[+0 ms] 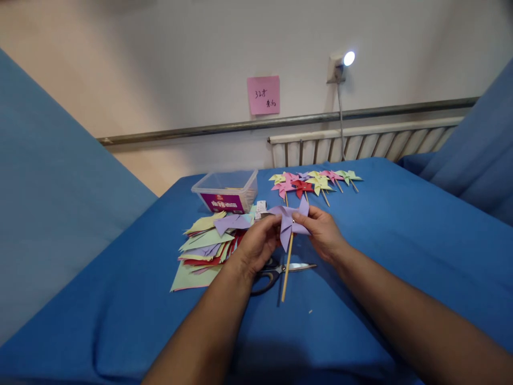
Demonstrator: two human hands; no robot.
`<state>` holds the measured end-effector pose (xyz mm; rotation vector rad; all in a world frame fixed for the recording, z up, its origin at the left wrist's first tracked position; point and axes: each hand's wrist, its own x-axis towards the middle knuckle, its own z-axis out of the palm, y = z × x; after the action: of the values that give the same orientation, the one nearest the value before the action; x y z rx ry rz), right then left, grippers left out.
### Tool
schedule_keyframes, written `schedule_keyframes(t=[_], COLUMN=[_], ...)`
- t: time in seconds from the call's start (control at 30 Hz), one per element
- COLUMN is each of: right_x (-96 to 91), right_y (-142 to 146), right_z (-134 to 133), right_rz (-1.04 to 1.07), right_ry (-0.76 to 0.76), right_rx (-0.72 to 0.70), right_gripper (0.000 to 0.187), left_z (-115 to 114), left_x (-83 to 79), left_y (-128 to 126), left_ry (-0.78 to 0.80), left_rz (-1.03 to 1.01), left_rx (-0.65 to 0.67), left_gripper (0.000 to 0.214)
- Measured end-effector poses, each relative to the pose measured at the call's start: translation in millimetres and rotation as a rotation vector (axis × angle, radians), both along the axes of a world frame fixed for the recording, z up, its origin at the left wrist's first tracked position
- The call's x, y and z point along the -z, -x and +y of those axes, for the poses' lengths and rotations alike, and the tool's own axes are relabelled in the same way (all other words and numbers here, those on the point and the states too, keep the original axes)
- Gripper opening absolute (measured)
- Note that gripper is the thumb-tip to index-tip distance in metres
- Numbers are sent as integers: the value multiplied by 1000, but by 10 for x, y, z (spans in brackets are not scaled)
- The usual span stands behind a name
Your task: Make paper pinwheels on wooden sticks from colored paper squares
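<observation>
A purple paper pinwheel (pixel 289 220) on a wooden stick (pixel 286 275) is held between both hands above the blue table. My left hand (pixel 256 243) pinches its left side, fingers closed on the paper. My right hand (pixel 320 231) grips the right blade, thumb on the centre. The stick hangs down toward me. Black-handled scissors (pixel 276 272) lie on the cloth just under my left hand.
A pile of cut coloured paper (pixel 206 243) lies left of my hands. Behind it stands a clear plastic box (pixel 225 191). Several finished pinwheels (pixel 315 183) lie in a row at the back. The blue cloth table (pixel 401 235) meets a wall with a radiator (pixel 360 141).
</observation>
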<state>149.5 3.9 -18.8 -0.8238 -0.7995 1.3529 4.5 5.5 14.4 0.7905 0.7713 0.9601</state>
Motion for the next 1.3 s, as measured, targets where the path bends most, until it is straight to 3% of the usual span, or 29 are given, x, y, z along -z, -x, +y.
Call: schedule_keyframes(t=[0.17,0.4,0.63,0.87,1.3], right_x=[-65,-68,-25,-6,74], right_y=[-2,16,44,20,39], right_z=[-24,-41,-46,-30,-8], right_rz=[71,88,93,72,-37], right_ry=[5,-20,-52,-59,-124], right_rx=[-14,-33,-45,-29,97], right_gripper=[30,27,26,28,28], left_z=[-23,-28,-34,-15,-55], left_x=[-2,7,26,21,-4], left_y=[27,22,-3,-28,-32], left_ry=[-82,-67,-45,-3,-143], left_rz=[14,1,47,-92,137], left_rx=[82,107,50,-10,49], left_gripper=[19,24,24,20,32])
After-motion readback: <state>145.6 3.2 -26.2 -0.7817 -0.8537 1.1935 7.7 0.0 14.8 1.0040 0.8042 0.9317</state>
